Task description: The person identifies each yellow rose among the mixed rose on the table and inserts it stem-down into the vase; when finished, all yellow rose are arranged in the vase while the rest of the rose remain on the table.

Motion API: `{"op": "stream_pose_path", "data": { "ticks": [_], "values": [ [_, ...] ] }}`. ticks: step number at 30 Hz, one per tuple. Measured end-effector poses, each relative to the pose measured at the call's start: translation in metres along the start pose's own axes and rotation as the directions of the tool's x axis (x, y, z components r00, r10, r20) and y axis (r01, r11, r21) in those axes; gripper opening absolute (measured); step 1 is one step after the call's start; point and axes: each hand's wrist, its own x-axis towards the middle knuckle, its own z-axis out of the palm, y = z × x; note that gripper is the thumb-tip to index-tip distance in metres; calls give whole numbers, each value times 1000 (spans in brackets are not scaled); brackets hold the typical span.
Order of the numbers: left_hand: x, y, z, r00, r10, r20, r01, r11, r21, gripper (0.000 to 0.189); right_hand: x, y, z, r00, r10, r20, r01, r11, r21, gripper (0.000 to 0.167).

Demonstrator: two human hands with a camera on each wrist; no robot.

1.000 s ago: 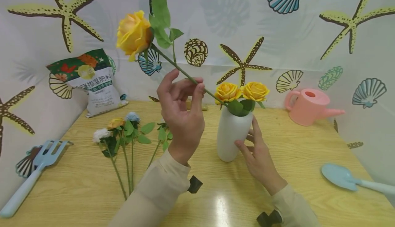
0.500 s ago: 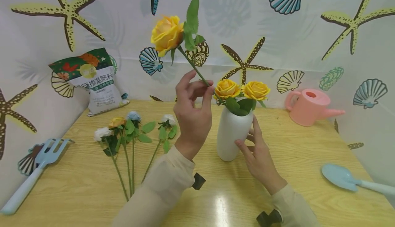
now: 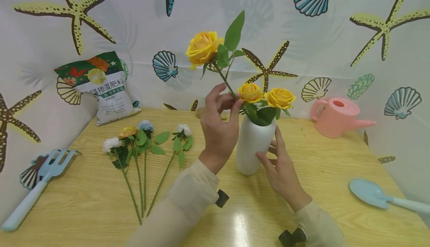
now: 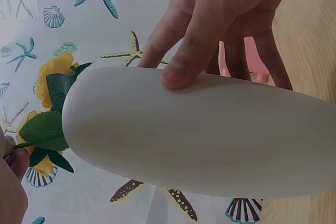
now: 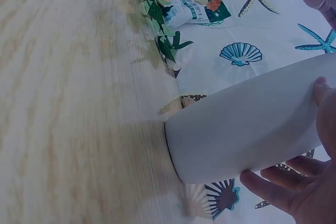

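Observation:
My left hand (image 3: 220, 131) pinches the green stem of a yellow rose (image 3: 203, 48) between thumb and fingers. The bloom leans up and left, and the stem slants down to the mouth of a white vase (image 3: 253, 146); leaves hide its lower end. Two other yellow roses, a left one (image 3: 250, 92) and a right one (image 3: 280, 97), stand in the vase. Low on the vase's right side, my right hand (image 3: 283, 174) holds it, thumb in front and fingers behind. The right wrist view shows the vase base (image 5: 181, 148) on the table.
Left on the table (image 3: 100, 209) lie a white rose (image 3: 112, 144), an orange rose (image 3: 127, 131), a blue rose (image 3: 146, 125) and another white rose (image 3: 183, 129). Around them are a fertilizer bag (image 3: 114, 101) and hand fork (image 3: 40, 183). Rightward are a pink watering can (image 3: 336, 116) and blue trowel (image 3: 369, 193).
My left hand has moved right and slightly down with the yellow rose, whose stem now stands steeper and closer to the vase. The right hand and vase have stayed put.

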Motion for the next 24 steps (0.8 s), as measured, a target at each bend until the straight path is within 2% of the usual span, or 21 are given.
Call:
{"op": "stream_pose_path", "data": {
  "ticks": [11, 19, 24],
  "values": [
    [-13, -2, 5, 995, -86, 41, 84, 995, 47, 43, 0, 1, 0, 1000, -5, -3, 5, 1000, -15, 88],
    [-24, -2, 8, 983, -165, 80, 162, 986, 37, 39, 0, 2, 1, 999, -32, -6, 32, 999, -17, 89],
    [-29, -2, 10, 977, -176, 121, 171, 984, 52, 34, 0, 2, 1, 999, -45, -10, 44, 999, -14, 89]
  ]
}}
